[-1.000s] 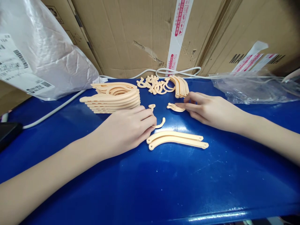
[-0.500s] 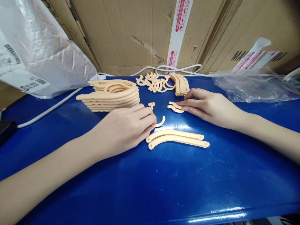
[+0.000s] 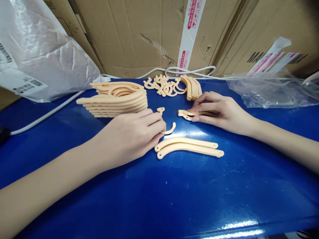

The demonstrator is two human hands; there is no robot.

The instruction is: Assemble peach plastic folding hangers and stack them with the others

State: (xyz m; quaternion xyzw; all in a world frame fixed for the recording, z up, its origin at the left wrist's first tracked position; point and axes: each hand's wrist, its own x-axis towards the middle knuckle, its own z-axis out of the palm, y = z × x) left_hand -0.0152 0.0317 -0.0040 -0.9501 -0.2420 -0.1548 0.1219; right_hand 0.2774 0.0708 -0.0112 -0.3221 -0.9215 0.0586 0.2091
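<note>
My left hand (image 3: 134, 134) is closed with its fingertips on a small cream plastic hook (image 3: 171, 128), whose curved end pokes out beside them. Its other end (image 3: 160, 109) seems to show above the fingers. My right hand (image 3: 219, 111) pinches two curved cream strips (image 3: 185, 115) between thumb and fingers, one against the other; their far ends are hidden by the hand. Between and below the hands lie two long curved arms (image 3: 191, 147) with holes at their ends, side by side on the blue table (image 3: 159, 199).
A stack of cream hanger-like parts (image 3: 117, 104) stands behind my left hand. Several loose hooks (image 3: 165, 87) and a bundle of curved arms (image 3: 191, 88) lie at the back. A white cable (image 3: 50, 112), a plastic bag (image 3: 271, 91), a wrapped package (image 3: 50, 56) and cardboard boxes (image 3: 139, 30) border the table.
The strips in my right hand have turned and drawn closer together, and the hand has lifted slightly. My left hand stays almost still at the hook.
</note>
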